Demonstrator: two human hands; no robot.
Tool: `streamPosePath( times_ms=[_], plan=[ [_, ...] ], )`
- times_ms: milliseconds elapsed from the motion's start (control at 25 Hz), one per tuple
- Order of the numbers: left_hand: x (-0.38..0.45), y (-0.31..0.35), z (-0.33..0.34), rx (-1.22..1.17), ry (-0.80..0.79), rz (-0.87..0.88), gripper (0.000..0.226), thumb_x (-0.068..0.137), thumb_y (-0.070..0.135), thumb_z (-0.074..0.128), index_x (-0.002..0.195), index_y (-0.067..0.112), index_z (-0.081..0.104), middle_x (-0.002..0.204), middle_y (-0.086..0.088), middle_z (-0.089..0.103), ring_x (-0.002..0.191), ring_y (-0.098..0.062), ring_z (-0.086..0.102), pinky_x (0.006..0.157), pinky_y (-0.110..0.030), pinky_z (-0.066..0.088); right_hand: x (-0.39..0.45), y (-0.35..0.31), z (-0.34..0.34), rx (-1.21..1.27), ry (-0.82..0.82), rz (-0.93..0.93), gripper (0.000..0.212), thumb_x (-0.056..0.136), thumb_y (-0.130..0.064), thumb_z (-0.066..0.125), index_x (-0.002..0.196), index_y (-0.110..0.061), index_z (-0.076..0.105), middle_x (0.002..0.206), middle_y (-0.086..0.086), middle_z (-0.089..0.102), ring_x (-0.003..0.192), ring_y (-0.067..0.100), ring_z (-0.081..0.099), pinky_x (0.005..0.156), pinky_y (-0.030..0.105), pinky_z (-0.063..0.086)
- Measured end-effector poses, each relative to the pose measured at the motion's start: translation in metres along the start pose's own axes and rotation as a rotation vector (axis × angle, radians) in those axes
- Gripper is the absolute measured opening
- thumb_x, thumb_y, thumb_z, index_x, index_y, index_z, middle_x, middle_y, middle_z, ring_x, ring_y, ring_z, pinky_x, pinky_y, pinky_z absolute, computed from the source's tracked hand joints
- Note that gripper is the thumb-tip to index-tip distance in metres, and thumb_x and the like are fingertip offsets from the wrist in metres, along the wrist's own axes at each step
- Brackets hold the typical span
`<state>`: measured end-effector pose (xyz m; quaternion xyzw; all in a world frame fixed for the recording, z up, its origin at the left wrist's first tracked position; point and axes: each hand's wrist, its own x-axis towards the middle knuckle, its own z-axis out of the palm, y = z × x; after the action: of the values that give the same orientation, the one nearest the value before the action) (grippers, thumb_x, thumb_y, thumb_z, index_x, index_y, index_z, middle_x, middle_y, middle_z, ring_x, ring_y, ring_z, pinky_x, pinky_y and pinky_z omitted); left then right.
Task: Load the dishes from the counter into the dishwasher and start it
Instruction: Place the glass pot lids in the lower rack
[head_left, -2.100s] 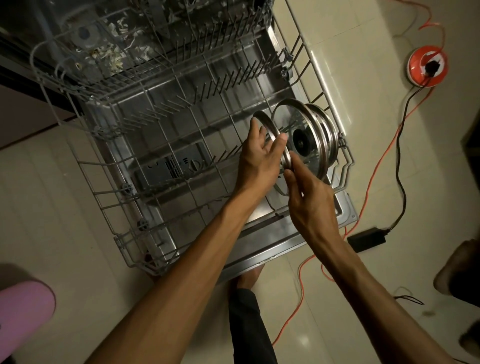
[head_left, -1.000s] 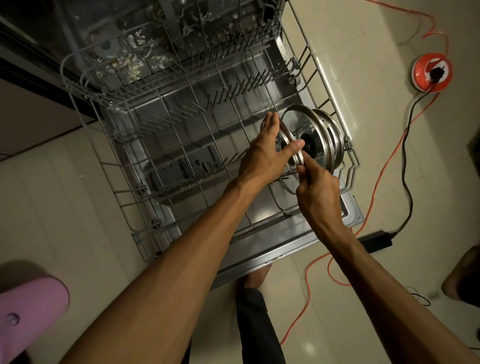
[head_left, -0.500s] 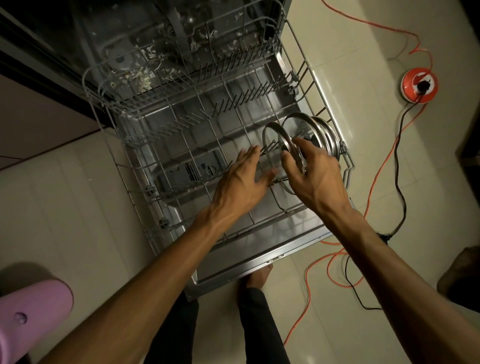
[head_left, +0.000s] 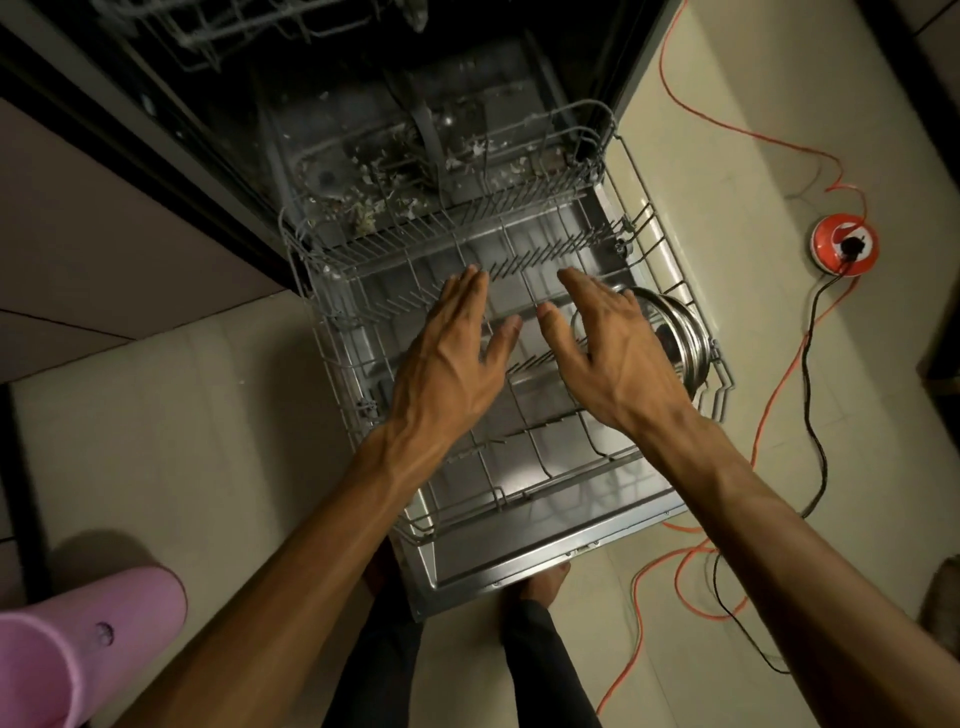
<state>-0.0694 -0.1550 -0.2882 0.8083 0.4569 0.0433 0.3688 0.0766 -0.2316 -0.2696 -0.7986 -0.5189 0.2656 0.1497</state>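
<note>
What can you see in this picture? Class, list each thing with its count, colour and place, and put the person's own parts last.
Lower rack: one, grey wire, pulled out over the open door.
Steel lids: several, silver, upright at the rack's right edge.
Food scraps: many, pale, on the tub floor.
Cable reel: one, red, floor at right.
Cords: orange and black, floor at right.
Pink object: one, bottom left.
Left hand: open, above the rack.
Right hand: open, beside the lids.
</note>
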Motion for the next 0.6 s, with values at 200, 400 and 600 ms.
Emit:
streamPosePath(
  times_ms=[200,400,600],
  plan=[
    [-0.012,-0.002,-0.047,-0.036,0.106,-0.008,0.067,0.101,0.048,0.037,0.154,0.013,0.016,0.163,-0.002,0.011,0.150,-0.012,0.005,0.119,-0.023,0.009,0.007,-0.039,-0.020,-0.032,0.037,-0.063,0.063,0.104,-0.050,0.026,0.152,-0.010,0.027,0.158,0.009,0.029,0.148,0.019,0.021,0.123,0.045,0.013],
    [-0.032,-0.004,-0.096,-0.018,0.205,0.010,0.068,0.101,0.049,0.036,0.155,0.014,0.016,0.163,-0.001,0.011,0.149,-0.010,0.006,0.119,-0.022,0.009,0.010,-0.087,-0.038,-0.049,0.078,-0.144,0.065,0.103,-0.052,0.026,0.153,-0.010,0.026,0.159,0.008,0.026,0.149,0.018,0.019,0.123,0.042,0.011],
    [-0.045,-0.001,-0.151,-0.073,0.282,-0.001,0.066,0.101,0.047,0.037,0.155,0.013,0.019,0.163,-0.001,0.014,0.149,-0.010,0.008,0.119,-0.021,0.010,0.012,-0.139,-0.054,-0.056,0.112,-0.214,0.066,0.102,-0.054,0.024,0.153,-0.011,0.026,0.159,0.007,0.027,0.148,0.017,0.020,0.123,0.044,0.011]
  ],
)
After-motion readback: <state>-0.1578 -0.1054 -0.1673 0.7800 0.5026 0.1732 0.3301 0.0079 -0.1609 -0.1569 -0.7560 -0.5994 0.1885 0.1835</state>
